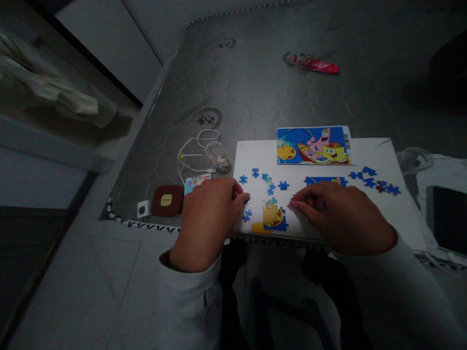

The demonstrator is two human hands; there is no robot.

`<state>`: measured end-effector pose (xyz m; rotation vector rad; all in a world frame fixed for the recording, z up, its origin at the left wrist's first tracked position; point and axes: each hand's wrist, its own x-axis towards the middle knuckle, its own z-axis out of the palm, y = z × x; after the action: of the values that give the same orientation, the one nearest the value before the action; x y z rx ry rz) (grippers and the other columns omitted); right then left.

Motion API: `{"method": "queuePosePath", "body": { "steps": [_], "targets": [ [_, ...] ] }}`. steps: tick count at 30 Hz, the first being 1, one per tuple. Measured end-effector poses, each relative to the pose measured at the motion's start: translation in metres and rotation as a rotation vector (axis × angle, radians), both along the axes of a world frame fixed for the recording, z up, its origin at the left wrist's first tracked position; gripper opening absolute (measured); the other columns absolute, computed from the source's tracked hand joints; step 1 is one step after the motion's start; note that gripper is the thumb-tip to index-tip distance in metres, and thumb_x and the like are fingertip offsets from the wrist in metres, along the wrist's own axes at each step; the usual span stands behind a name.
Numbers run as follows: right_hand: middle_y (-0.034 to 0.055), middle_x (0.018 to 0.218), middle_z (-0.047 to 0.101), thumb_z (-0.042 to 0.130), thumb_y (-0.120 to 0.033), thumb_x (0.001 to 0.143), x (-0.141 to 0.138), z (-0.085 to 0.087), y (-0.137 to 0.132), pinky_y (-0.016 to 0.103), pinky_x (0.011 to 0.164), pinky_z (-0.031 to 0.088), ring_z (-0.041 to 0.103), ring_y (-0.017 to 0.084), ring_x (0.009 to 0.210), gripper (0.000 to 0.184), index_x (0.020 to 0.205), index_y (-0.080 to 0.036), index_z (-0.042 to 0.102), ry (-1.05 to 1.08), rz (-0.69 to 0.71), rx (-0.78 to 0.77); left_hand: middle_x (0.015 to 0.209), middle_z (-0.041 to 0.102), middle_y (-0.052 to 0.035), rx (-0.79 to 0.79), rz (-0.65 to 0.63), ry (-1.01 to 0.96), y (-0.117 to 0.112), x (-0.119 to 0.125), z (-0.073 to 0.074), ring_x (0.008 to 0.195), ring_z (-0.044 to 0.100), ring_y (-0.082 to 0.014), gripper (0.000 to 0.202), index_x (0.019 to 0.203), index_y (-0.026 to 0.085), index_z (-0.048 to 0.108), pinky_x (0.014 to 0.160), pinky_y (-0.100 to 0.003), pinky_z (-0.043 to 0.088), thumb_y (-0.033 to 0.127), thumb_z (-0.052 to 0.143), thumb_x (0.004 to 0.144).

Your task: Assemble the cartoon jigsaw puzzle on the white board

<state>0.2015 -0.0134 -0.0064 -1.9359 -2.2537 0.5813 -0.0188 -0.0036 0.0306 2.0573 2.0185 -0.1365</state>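
Observation:
A white board [259, 158] lies at the near edge of the grey surface, with jigsaw pieces spread on it. My left hand [209, 218] rests at its left side, with the fingertips pinched on a small blue puzzle piece [247, 200]. My right hand [339, 218] pinches a small, partly hidden puzzle piece [308, 201]. Between my hands sits a joined puzzle section [273, 216] showing a yellow and red picture. Another joined section [324, 181] lies beyond my right fingers. Several loose blue pieces [282, 185] lie nearby, and a SpongeBob picture card [313, 146] overlaps the board's far edge.
More blue and red pieces [379, 182] lie at the board's right. To its left are a white cable [193, 150], clear cup [215, 151], brown square pad [167, 200] and small printed card [197, 183]. A red wrapper [312, 63] lies farther off.

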Motion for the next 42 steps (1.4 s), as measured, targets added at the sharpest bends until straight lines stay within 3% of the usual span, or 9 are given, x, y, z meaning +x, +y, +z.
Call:
{"method": "queuePosePath", "body": {
  "steps": [10,20,24,29,36,42],
  "targets": [
    [0.0055,0.076,0.071,0.062,-0.043,0.083,0.024,-0.001,0.003,0.037,0.056,0.037,0.061,0.024,0.064,0.022,0.083,-0.027,0.076,-0.013,-0.172,0.053,0.096,0.076,0.0005,-0.065,0.03,0.025,-0.007,-0.008,0.004,0.091,0.069,-0.0276,0.013,0.095,0.03,0.075,0.075,-0.039,0.046,0.036,0.067,0.087],
    [0.0047,0.079,0.073,0.061,-0.036,0.085,0.022,-0.001,0.003,0.036,0.057,0.04,0.064,0.024,0.069,0.017,0.083,-0.025,0.075,0.01,-0.108,0.026,0.095,0.077,0.0008,-0.126,0.01,0.034,-0.013,-0.012,0.008,0.089,0.07,-0.0263,0.013,0.096,0.03,0.075,0.073,-0.038,0.047,0.034,0.07,0.085],
    [0.0027,0.079,0.072,0.061,-0.035,0.086,0.013,-0.003,0.002,0.035,0.058,0.039,0.064,0.022,0.069,0.016,0.083,-0.026,0.074,-0.021,-0.032,0.062,0.096,0.076,0.0024,-0.098,-0.076,-0.012,-0.011,-0.005,0.005,0.089,0.07,-0.0257,0.018,0.1,0.03,0.074,0.073,-0.037,0.048,0.034,0.073,0.083],
    [0.001,0.077,0.071,0.065,-0.035,0.085,0.011,-0.003,0.003,0.035,0.059,0.038,0.062,0.022,0.069,0.012,0.088,-0.026,0.074,-0.036,-0.037,0.02,0.109,0.073,0.0023,-0.064,-0.224,-0.041,-0.011,0.009,-0.003,0.092,0.07,-0.0279,0.045,0.117,0.033,0.066,0.071,-0.039,0.051,0.039,0.082,0.075],
    [0.0008,0.074,0.071,0.066,-0.035,0.084,0.018,-0.001,0.004,0.033,0.058,0.038,0.063,0.02,0.068,0.012,0.085,-0.025,0.073,0.015,-0.086,0.008,0.125,0.063,-0.0071,-0.097,-0.326,-0.032,-0.009,0.027,-0.008,0.094,0.07,-0.0307,0.063,0.125,0.022,0.058,0.068,-0.04,0.055,0.043,0.084,0.072],
    [0.0011,0.074,0.071,0.064,-0.036,0.084,0.022,0.0,0.004,0.033,0.057,0.037,0.062,0.02,0.065,0.014,0.084,-0.025,0.073,0.026,-0.1,0.033,0.127,0.061,-0.0075,-0.118,-0.353,-0.023,-0.008,0.033,-0.011,0.095,0.069,-0.0296,0.054,0.121,0.022,0.059,0.07,-0.039,0.055,0.04,0.082,0.075]
  ]
}}
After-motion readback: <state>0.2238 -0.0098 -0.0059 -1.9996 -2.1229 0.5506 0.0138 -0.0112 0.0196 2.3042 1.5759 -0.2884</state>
